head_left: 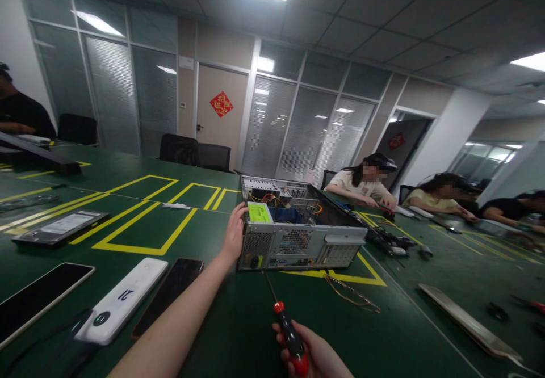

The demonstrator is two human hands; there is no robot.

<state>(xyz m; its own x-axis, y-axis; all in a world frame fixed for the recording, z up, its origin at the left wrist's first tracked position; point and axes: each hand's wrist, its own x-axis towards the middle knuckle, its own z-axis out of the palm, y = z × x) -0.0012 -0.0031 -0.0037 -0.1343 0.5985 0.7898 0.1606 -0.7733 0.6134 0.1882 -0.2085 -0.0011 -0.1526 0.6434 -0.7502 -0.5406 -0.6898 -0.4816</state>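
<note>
In the middle of the table stands an opened desktop computer case (pixel 306 244), its grey back panel facing me and cables showing inside. My left hand (pixel 235 235) grips the left side of this case, with the fingertips at its upper edge beside a power supply with a yellow-green label (pixel 259 213). My right hand (pixel 313 352) is closed around the red and black handle of a screwdriver (pixel 289 330). The screwdriver's thin shaft points up toward the lower edge of the back panel; I cannot tell whether the tip touches it.
Left of my forearm lie a hard drive (pixel 62 227), a white power bank (pixel 123 301) with a cable, and two phones, one dark (pixel 168 293). Right of the case are eyeglasses (pixel 351 293) and a flat pale-edged device (pixel 468 321). Other people (pixel 361 182) sit working around the table.
</note>
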